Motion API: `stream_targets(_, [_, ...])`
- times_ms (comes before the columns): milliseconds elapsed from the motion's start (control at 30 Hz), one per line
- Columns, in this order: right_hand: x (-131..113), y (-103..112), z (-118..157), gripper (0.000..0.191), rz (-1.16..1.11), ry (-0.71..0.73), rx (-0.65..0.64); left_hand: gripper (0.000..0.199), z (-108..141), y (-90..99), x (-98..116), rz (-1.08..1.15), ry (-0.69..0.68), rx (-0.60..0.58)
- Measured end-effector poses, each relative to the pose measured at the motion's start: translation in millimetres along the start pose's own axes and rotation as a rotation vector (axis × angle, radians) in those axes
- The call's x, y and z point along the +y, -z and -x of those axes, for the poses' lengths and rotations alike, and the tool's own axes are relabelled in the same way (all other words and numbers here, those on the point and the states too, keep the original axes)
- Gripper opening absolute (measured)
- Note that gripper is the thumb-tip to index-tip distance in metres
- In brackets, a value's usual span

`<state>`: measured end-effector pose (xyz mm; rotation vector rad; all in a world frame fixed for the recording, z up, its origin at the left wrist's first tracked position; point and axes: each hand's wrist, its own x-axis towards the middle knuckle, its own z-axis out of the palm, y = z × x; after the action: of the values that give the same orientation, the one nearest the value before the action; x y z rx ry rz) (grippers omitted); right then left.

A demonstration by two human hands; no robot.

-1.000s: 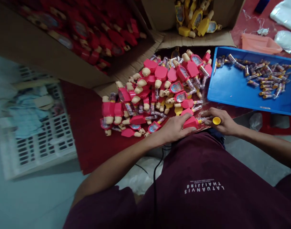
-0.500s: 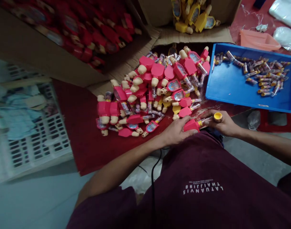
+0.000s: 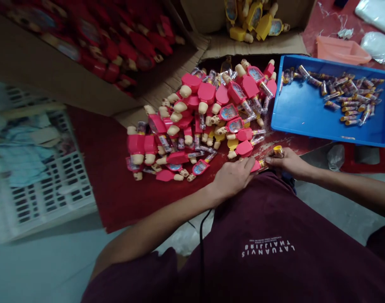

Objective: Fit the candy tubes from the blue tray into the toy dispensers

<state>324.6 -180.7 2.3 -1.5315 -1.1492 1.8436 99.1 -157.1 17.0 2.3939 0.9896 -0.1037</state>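
My left hand point(image 3: 233, 179) is shut over a pink toy-shaped bottle point(image 3: 256, 166), hiding most of its body. My right hand point(image 3: 288, 163) grips the bottle's clear tube end, and a yellow cap point(image 3: 278, 151) stands up at its fingers. Whether the cap is screwed onto the tube, I cannot tell. Just beyond both hands lies a heap of pink toy-shaped bottles point(image 3: 192, 122) with cream-coloured limbs. To the right, a blue tray point(image 3: 293, 113) holds several small capped tubes point(image 3: 346, 97).
The heap rests on a worn red surface point(image 3: 113, 181). Cardboard boxes of red toys point(image 3: 116, 42) and yellow toys point(image 3: 255, 23) sit behind it. A pink tray point(image 3: 342, 50) and white plastic bags point(image 3: 378, 46) are at the far right, and a white crate point(image 3: 43, 176) is at the left.
The pink bottle has shifted left, further under my left hand. The yellow cap has tilted upward at my right fingers, and the hands are closer together.
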Motion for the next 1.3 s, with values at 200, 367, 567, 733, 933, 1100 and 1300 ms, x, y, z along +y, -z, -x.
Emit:
stream_targets(200, [-19.7, 21.5, -3.1, 0.031, 0.686, 0.858, -0.023, 0.051, -9.1, 18.7, -34.4, 1.081, 0.150, -0.380])
stream_targets(367, [-25.0, 23.7, 9.1, 0.035, 0.863, 1.135, -0.116, 0.052, 2.1, 20.5, -27.4, 1.436, 0.216, -0.544])
stream_targets(567, [-21.2, 19.3, 25.8, 0.037, 1.044, 1.188, -0.037, 0.042, 14.4, 21.7, -10.8, 1.258, 0.134, -0.318])
stream_targets(733, [-23.4, 18.9, 32.4, 0.040, 1.077, 1.198, -0.044, 0.043, 20.0, 22.4, -3.9, 1.303, 0.200, -0.315])
stream_targets(933, [-38.4, 17.4, 38.3, 0.039, 0.890, 1.000, -0.199, 0.055, 18.1, 20.4, -9.0, 1.549, 0.202, -0.659])
stream_targets(1100, [-30.3, 15.0, 44.8, 0.043, 0.938, 1.049, -0.130, 0.052, 26.5, 18.3, 4.2, 1.492, 0.254, -0.507])
stream_targets(1300, [-25.2, 20.6, 34.6, 0.040, 0.935, 1.018, -0.095, 0.048, 23.3, 17.2, 7.9, 1.404, 0.296, -0.372])
